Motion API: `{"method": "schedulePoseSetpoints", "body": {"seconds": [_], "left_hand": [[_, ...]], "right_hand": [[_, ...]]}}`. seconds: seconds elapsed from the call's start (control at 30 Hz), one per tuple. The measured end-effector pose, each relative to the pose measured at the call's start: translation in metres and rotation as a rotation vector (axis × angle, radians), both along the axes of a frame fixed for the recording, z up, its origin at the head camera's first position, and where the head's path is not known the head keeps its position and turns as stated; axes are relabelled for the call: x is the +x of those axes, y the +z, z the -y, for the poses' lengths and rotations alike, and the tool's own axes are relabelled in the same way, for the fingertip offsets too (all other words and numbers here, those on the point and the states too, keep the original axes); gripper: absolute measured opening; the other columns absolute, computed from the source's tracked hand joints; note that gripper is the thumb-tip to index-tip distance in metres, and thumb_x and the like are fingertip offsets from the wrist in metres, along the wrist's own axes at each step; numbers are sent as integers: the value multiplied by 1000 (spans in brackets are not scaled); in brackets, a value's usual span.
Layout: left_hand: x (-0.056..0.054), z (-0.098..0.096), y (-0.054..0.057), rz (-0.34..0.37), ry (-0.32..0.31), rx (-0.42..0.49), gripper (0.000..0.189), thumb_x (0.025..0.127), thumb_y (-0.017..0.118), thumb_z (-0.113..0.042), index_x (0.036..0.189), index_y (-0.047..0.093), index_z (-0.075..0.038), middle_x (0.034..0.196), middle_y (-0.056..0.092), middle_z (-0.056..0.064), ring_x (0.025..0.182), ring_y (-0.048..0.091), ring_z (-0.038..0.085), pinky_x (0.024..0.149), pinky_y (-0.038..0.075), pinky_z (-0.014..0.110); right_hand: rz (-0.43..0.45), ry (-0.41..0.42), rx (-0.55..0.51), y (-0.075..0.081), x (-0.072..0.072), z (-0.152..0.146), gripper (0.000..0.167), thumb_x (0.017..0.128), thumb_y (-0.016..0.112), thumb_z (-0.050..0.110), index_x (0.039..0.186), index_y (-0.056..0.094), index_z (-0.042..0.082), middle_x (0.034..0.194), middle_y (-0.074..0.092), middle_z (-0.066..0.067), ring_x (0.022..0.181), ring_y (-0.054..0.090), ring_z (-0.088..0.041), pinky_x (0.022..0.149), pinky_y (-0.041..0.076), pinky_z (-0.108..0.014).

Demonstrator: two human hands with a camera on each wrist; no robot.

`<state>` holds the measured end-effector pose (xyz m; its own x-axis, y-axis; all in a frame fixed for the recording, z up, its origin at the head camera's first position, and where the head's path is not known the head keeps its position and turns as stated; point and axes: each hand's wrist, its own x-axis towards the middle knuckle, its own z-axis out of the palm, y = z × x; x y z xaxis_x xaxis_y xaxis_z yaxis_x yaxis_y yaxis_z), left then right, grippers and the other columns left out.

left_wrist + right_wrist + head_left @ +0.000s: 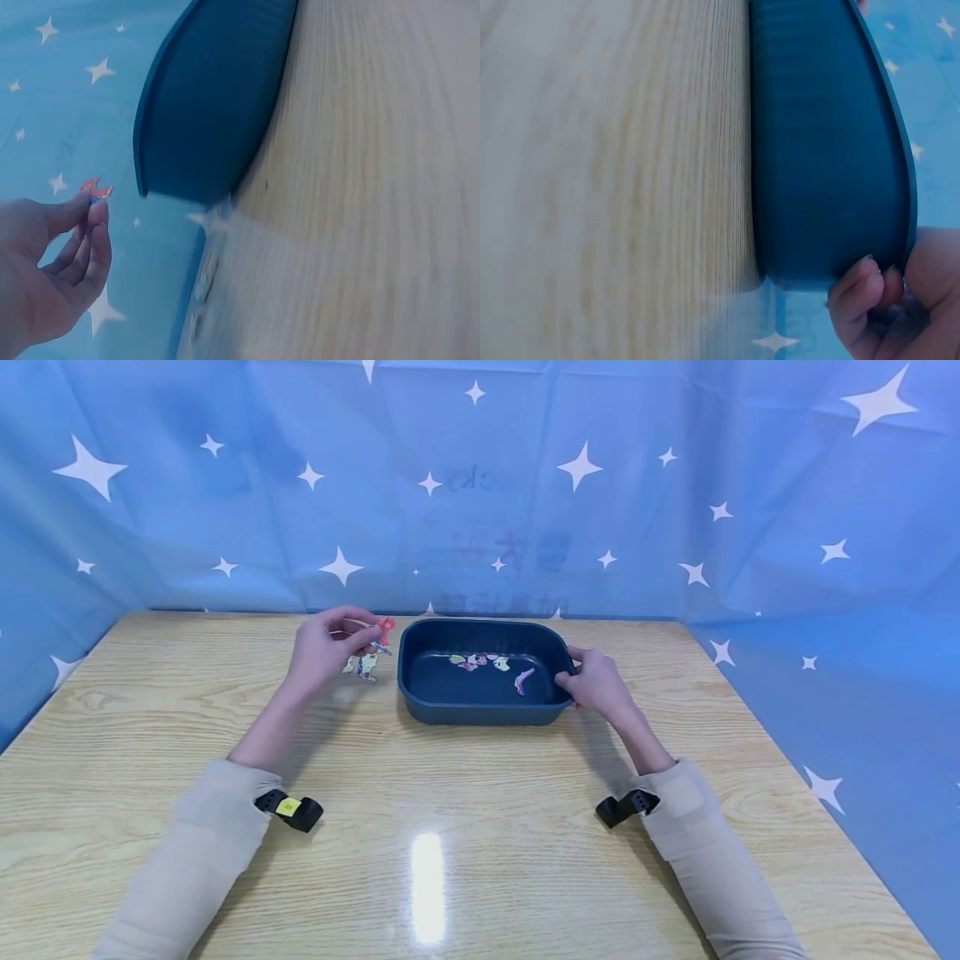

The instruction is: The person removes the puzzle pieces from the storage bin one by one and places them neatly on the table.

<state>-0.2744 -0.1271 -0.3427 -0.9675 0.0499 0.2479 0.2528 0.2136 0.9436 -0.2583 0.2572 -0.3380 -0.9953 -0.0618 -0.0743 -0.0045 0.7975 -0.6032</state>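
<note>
Light-coloured sleeves cover both forearms at the bottom of the head view, the left sleeve (pixel 183 860) and the right sleeve (pixel 716 864) each bearing a black wrist camera, the left camera (pixel 302 813) with a yellow label and the right camera (pixel 627 808) plain. Between them, the wood-grain tabletop (pixel 322 885) carries a bright streak of reflected light (pixel 428 887). Farther out, the left hand (pixel 327 645) pinches a small red-and-blue cut-out (pixel 387 625) between thumb and forefinger, raised above the tabletop just beside the left end of a dark blue rectangular bin (pixel 487 714) and apart from it. Beneath those fingers, pale cut-outs (pixel 367 666) lie on the tabletop; their outlines are too small to read. The right hand (pixel 597 680) grips the bin at its right end, its fingers bent against the wall. On the bin's floor lie a curved purple cut-out (pixel 522 682) toward the right, a whitish cut-out (pixel 501 664) near the middle and a pink-and-purple cluster (pixel 472 662) left of that. Behind the tabletop hangs blue cloth (pixel 637 527) printed with white four-pointed stars.
</note>
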Motion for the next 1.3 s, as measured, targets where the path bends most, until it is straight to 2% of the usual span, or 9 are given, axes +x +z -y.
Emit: {"method": "schedulePoseSetpoints", "body": {"seconds": [0.2,0.4,0.53,0.67,0.9,1.13,1.3], "left_hand": [[2,24,-3,96,71,-67,24,96,72,-14,112,68,4,92,73,8,75,72,10,77,60,28],[2,45,-8,151,71,-138,27,98,67,-10,118,65,8,96,72,13,77,72,9,79,59,28],[0,55,-10,213,87,-191,29,99,66,-12,121,64,6,100,71,14,80,72,9,79,58,25],[0,61,-13,265,106,-222,28,98,68,-13,120,65,5,100,71,13,79,70,7,75,57,22],[0,68,-17,351,95,-193,31,97,67,-8,120,60,11,91,67,8,71,68,6,73,59,23],[0,71,-19,359,83,-264,31,97,66,-8,119,60,13,89,70,10,66,67,6,67,59,23],[-1,72,-19,378,91,-270,32,97,67,-8,120,60,14,86,69,7,67,67,5,67,58,22]], "right_hand": [[-1,-1,7,0,1,1,61,101,55,13,155,32,-2,57,56,-6,56,64,-33,50,47,-30],[-6,3,14,1,2,0,61,100,54,13,155,32,-2,54,53,-5,57,64,-36,49,45,-30],[-8,4,13,1,2,0,61,100,54,13,155,32,-3,54,54,-6,57,64,-35,49,46,-30],[-13,4,13,1,2,0,61,100,55,13,155,33,-3,55,55,-6,57,64,-35,49,47,-30],[-15,7,6,0,1,0,61,99,55,13,154,33,-3,57,58,-10,58,64,-36,49,45,-30],[-18,12,3,0,1,0,61,99,54,13,154,33,-3,56,57,-10,57,64,-36,48,43,-30],[-19,12,1,0,2,-1,61,100,54,13,155,33,-3,57,57,-13,57,64,-37,48,42,-30]]}}
